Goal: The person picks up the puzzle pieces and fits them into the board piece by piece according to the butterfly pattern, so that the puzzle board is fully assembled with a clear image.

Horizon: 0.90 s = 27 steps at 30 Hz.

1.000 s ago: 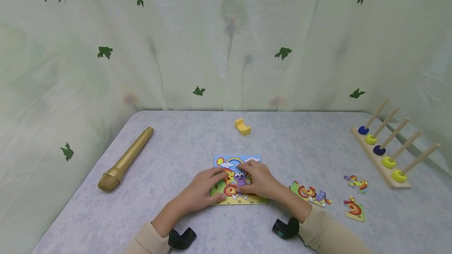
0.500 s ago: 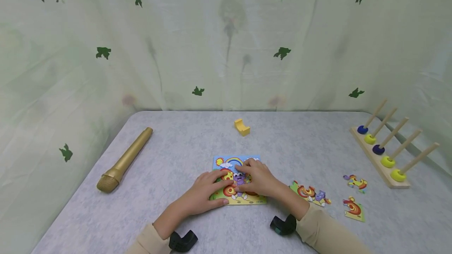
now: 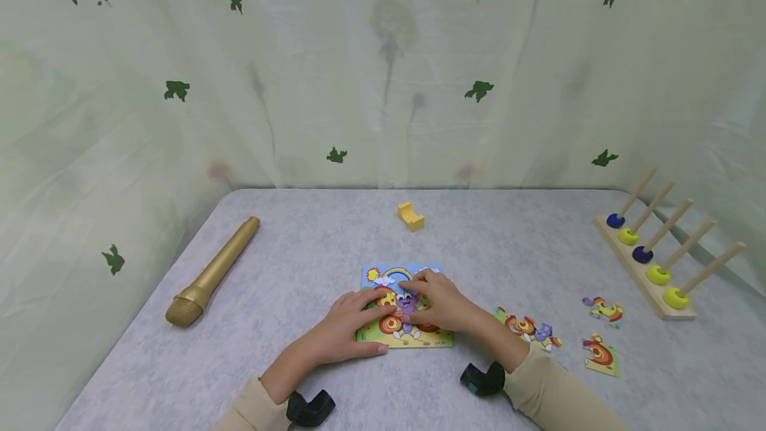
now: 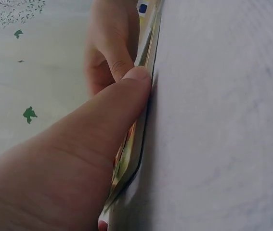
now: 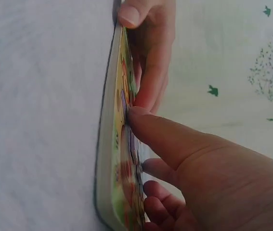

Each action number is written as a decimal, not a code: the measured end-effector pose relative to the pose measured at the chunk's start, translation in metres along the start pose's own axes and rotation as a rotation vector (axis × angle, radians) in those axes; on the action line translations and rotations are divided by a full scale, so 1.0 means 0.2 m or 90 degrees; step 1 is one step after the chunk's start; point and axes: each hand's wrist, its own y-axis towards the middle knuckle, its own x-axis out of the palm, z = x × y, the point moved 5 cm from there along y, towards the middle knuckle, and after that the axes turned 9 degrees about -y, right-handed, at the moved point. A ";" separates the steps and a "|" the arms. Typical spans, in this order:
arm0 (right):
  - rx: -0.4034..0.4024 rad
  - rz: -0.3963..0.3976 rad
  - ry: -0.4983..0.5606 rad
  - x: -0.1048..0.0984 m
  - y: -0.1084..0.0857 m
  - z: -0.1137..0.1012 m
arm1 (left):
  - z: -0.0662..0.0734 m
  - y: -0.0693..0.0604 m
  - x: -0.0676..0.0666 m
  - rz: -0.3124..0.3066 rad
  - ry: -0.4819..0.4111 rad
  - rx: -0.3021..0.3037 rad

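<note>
A colourful cartoon puzzle board (image 3: 413, 344) lies on the table in front of me. My left hand (image 3: 347, 328) rests spread over its left side, fingers on the picture and thumb along the near edge. On the board's right half, my right hand (image 3: 441, 304) has thumb and index finger bent around a puzzle piece with a purple character (image 3: 406, 304). In the right wrist view the right thumb (image 5: 162, 137) touches the picture surface while other fingers curl behind it. The piece's far part is hidden by the right hand.
Loose puzzle pieces lie right of the board: a joined group (image 3: 526, 329), a yellow-red piece (image 3: 604, 312) and a corner piece (image 3: 601, 356). A pegged wooden stand (image 3: 649, 271) is at far right, a gold microphone (image 3: 212, 271) at left, a yellow block (image 3: 411, 217) at the back.
My left hand has shifted slightly right and toward me, its fingers reaching farther over the board and its thumb now at the near edge. The right hand stays almost in place.
</note>
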 end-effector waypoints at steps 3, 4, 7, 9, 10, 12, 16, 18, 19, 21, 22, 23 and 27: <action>0.002 -0.023 0.033 -0.01 -0.01 0.01 | 0.00 0.00 0.00 -0.002 -0.004 -0.001; 0.001 -0.032 0.047 -0.01 -0.01 0.02 | 0.00 0.00 0.00 -0.001 -0.005 0.001; 0.002 -0.046 0.101 -0.05 -0.04 0.03 | 0.00 0.00 -0.01 0.006 -0.007 0.013; 0.003 -0.037 0.131 -0.09 -0.06 0.04 | 0.01 0.00 -0.01 0.013 -0.005 0.022; 0.005 -0.028 0.143 -0.11 -0.08 0.04 | 0.01 0.00 -0.01 0.015 -0.004 0.026; 0.013 -0.001 0.158 -0.17 -0.13 0.04 | 0.01 0.00 -0.01 0.017 -0.002 0.028; 0.022 0.066 0.142 -0.30 -0.26 0.09 | 0.01 0.00 -0.01 0.012 -0.003 0.018; 0.024 0.105 0.114 -0.37 -0.34 0.12 | 0.01 0.00 -0.01 0.010 -0.004 0.012; 0.026 0.125 0.100 -0.40 -0.38 0.15 | 0.01 0.00 -0.01 0.011 -0.005 0.013; 0.026 0.165 0.076 -0.46 -0.45 0.20 | 0.01 0.00 -0.01 0.012 -0.005 0.013; 0.032 0.184 0.060 -0.48 -0.50 0.23 | 0.01 0.00 -0.01 0.011 -0.006 0.011; 0.044 0.198 0.049 -0.51 -0.54 0.25 | 0.01 0.00 -0.01 0.009 -0.006 0.008; 0.090 0.253 -0.003 -0.59 -0.69 0.36 | 0.01 0.00 -0.01 0.001 -0.009 -0.005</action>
